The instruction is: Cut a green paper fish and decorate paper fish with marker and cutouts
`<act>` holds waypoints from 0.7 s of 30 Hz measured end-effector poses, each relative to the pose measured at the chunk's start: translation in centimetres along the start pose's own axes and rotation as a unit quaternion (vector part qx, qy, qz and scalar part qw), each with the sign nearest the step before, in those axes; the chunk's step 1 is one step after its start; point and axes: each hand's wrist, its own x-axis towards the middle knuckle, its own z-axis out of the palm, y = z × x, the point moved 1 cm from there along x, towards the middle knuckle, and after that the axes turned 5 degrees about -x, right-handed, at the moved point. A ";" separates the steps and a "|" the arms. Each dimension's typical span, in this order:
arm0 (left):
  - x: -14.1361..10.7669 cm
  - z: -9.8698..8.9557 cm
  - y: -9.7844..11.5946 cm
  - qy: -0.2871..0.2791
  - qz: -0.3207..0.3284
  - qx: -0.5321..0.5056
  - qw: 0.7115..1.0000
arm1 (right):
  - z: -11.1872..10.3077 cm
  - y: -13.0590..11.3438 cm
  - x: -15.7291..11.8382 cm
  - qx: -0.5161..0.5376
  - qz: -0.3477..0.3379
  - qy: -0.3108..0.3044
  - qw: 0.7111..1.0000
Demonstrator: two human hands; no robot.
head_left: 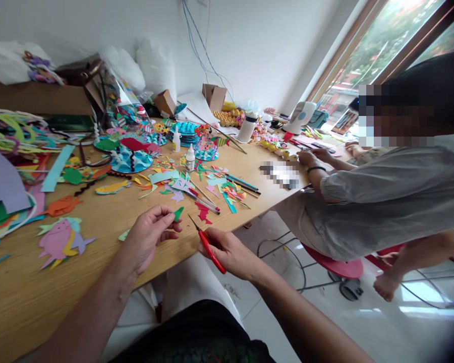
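Observation:
My left hand (155, 232) pinches a small green paper piece (178, 214) between thumb and forefinger, above the table's front edge. Just to its right, my right hand (227, 249) grips red-handled scissors (210, 248), their narrow metal tip pointing up and left, apart from the green piece. Behind the hands lies a red paper cutout (203, 213). Pens (208, 202) rest beside it among loose paper scraps (164, 176). On the left, a pink paper fish (60, 239) with yellow and purple parts lies flat.
Two small glue bottles (189, 159) stand mid-table, near blue wavy paper decorations (130, 161). Further left are an orange paper fish (62, 205) and purple paper (3, 179). A co-worker in a grey shirt (386, 194) sits at the right on a red stool (338, 262), hands over the table.

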 end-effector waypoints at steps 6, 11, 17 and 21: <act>0.1 0.4 -0.3 -0.027 -0.010 0.004 1.000 | 0.1 -0.4 0.6 -0.053 -0.019 -0.007 0.998; 0.1 0.3 -0.6 -0.033 -0.025 0.029 0.999 | 0.1 -0.5 0.7 -0.055 -0.026 -0.009 0.998; 0.4 0.4 -0.7 -0.040 -0.037 0.036 0.998 | 0.1 -0.2 1.0 -0.049 -0.024 -0.007 0.998; 0.6 0.3 -0.8 -0.043 -0.043 0.036 0.997 | 0.2 0.0 1.0 -0.046 -0.019 0.000 0.999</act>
